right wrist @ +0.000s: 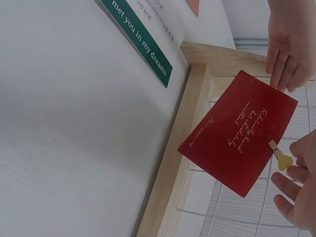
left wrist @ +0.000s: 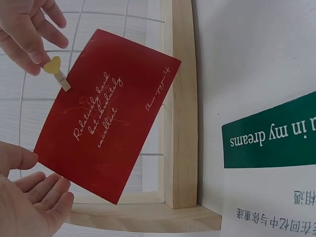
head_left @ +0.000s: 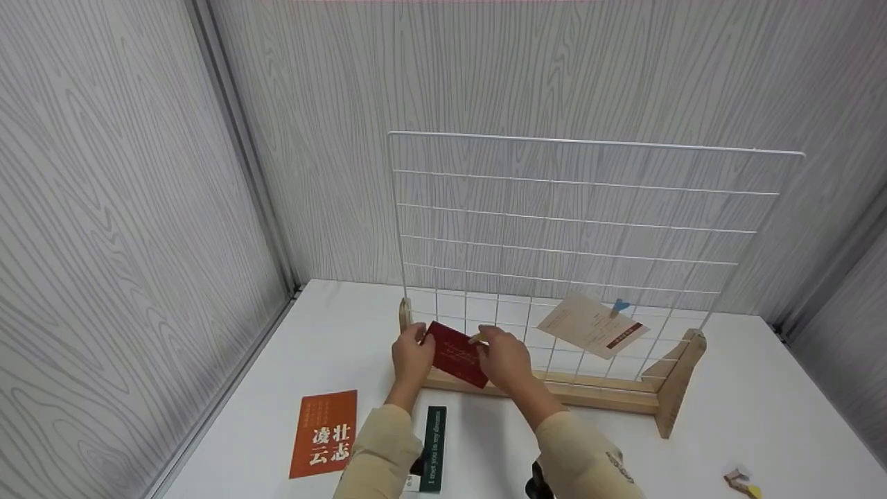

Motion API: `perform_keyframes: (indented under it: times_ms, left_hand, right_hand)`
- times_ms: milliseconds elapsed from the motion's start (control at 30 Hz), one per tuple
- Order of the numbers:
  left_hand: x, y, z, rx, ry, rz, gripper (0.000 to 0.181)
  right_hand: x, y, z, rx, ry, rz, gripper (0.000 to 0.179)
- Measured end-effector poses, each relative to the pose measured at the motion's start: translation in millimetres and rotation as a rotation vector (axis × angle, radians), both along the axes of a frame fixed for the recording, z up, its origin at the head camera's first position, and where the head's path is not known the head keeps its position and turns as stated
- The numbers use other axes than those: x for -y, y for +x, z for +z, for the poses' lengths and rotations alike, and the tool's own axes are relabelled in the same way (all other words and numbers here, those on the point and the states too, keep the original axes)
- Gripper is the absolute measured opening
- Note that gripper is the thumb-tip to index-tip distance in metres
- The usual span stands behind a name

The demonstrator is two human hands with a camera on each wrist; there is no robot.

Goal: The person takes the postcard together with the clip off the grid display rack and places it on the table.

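A red card with fine white script hangs at a slant against the lower wire grid. My left hand is at its left corner, thumb and fingers at the edge, as the left wrist view shows. A small wooden clothespin with a yellow heart bites the card's upper edge. My right hand is right beside the heart, fingers loosely bent and spread around it; the heart's face stays uncovered. Farther right on the grid, a cream card hangs from a clip with a blue heart.
The white wire grid stands in a wooden base. On the white table lie an orange card, a green-and-white card near the left forearm, and small clips at the front right. Grey panels enclose the table.
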State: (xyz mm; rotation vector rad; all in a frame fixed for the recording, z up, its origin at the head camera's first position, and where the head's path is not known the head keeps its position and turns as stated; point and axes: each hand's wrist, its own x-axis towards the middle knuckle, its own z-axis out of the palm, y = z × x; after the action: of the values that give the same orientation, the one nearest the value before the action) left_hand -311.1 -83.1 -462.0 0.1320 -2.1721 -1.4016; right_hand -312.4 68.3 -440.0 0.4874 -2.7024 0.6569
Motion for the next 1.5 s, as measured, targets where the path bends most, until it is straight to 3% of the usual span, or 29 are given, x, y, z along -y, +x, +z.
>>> perform_keyframes:
  times_ms: [133,267,800,1000,1300,1500]
  left_hand:
    - [-0.5,0.3,-0.1,-0.024,-0.022,-0.002,0.02]
    - [-2.3,-0.9,-1.4,-0.017,-0.046,0.016,0.021]
    - [-5.4,-6.0,-2.9,0.026,-0.163,0.08,0.017]
    - [-4.2,-5.3,-3.7,0.019,-0.189,0.11,0.015]
    - [-6.1,-5.4,-3.7,-0.009,-0.172,0.113,0.012]
    - [-6.2,-5.7,-3.6,-0.037,-0.191,0.121,0.009]
  right_hand:
    - [2.9,0.3,0.5,-0.027,0.068,0.01,0.023]
    - [5.5,0.0,1.0,-0.001,0.086,0.001,0.022]
    - [6.9,-5.1,-1.9,0.03,-0.024,-0.037,0.022]
    - [6.6,-4.9,-4.7,-0.033,-0.018,-0.028,0.021]
    - [5.3,-8.0,-9.9,-0.18,0.073,-0.027,0.015]
    - [6.4,-8.8,-8.9,-0.158,0.133,-0.027,0.013]
